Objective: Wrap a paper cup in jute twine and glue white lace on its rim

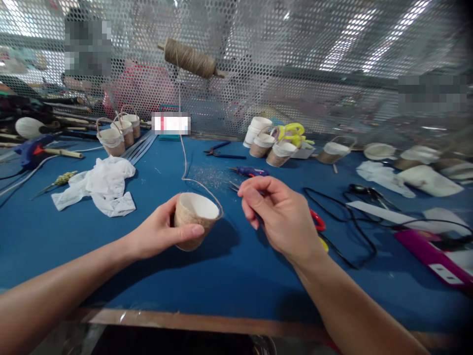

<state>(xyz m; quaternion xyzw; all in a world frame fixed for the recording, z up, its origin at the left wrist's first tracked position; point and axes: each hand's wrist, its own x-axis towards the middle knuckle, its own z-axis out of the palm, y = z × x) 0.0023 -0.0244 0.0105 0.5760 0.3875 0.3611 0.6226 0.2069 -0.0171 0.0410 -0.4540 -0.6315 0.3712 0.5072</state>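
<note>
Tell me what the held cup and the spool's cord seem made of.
Cup: perhaps paper or card inside, going by its smooth, matte white wall; the rough, brown, fibrous-looking outside suggests jute.
Cord: likely jute or similar twine, dull and brown in visible windings.

One head-worn view, forward and down, close over the blue tabletop (pixel 229 291) toward perforated mesh (pixel 266 49)
</note>
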